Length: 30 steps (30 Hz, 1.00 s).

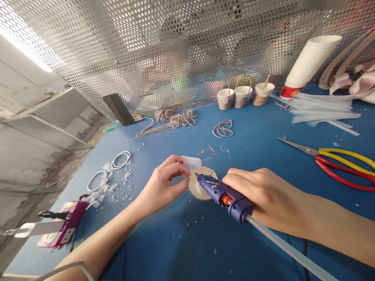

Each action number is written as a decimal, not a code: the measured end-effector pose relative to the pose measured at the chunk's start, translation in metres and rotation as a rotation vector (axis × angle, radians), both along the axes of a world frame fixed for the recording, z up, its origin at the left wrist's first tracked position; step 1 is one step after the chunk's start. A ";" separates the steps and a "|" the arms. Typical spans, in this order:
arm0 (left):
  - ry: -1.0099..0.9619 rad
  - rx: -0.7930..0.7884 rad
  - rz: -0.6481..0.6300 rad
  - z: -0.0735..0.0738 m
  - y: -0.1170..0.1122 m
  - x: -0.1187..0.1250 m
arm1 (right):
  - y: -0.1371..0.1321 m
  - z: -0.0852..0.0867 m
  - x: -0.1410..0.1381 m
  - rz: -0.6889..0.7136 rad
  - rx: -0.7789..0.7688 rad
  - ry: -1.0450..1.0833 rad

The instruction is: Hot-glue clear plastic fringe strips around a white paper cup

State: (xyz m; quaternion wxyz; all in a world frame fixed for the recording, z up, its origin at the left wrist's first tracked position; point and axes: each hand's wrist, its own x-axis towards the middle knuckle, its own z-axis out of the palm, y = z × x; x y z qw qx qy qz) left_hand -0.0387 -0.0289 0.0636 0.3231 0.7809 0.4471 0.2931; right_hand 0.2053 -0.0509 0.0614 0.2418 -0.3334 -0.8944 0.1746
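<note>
The right hand (263, 197), gripping the glue gun (222, 193), is gluing the paper cup (199, 189) that the left hand (162, 187) is pinching, which likely calls for steadiness.

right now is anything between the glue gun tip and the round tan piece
Nothing visible. The glue gun in the right hand has its nozzle right at the round tan piece, and the left hand pinches that piece's edge from the other side.

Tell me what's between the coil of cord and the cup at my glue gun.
Head view: small orange scraps and a stray strand on the blue table, between the cord coil and the paper cup under the glue gun.
</note>
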 end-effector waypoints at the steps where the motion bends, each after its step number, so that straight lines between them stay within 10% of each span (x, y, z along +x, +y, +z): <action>1: -0.008 -0.004 -0.002 0.000 0.000 0.000 | 0.001 0.001 0.000 0.013 0.004 -0.020; 30: -0.098 -0.078 0.026 -0.010 -0.001 0.002 | 0.002 0.004 -0.006 0.096 0.492 -0.406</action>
